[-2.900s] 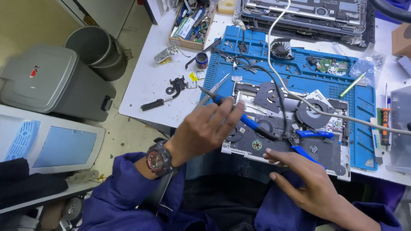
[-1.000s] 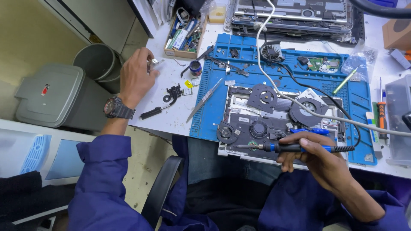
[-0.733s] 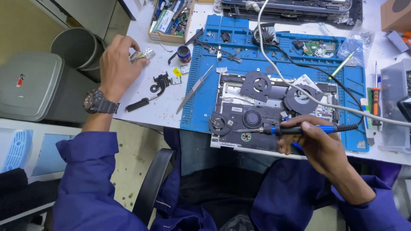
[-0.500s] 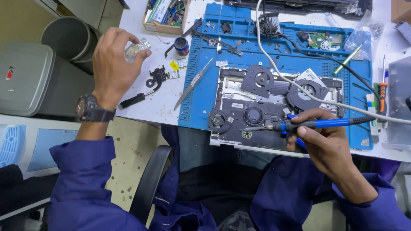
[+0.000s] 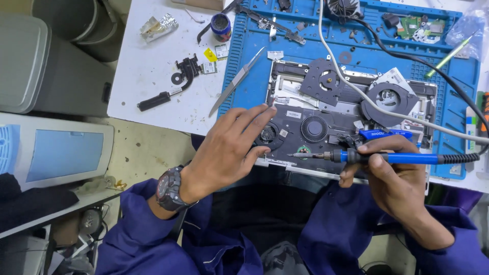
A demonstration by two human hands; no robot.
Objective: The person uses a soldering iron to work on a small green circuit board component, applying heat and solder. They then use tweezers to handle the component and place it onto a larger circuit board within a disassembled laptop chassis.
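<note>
Two hands work over the opened laptop chassis (image 5: 326,122), which lies on the blue mat (image 5: 254,66) at the near edge of the tabletop (image 5: 147,71). Our right hand (image 5: 392,178) has its grip clamped on the blue soldering iron (image 5: 387,158), tip aimed at the chassis's front middle. Our left hand (image 5: 229,147) rests fingers spread and empty on the chassis's front-left corner — good bracing. We judge steadiness matters: keep the chassis pinned, the tip low, and the white cable (image 5: 356,86) crossing the fans out of the way.
</note>
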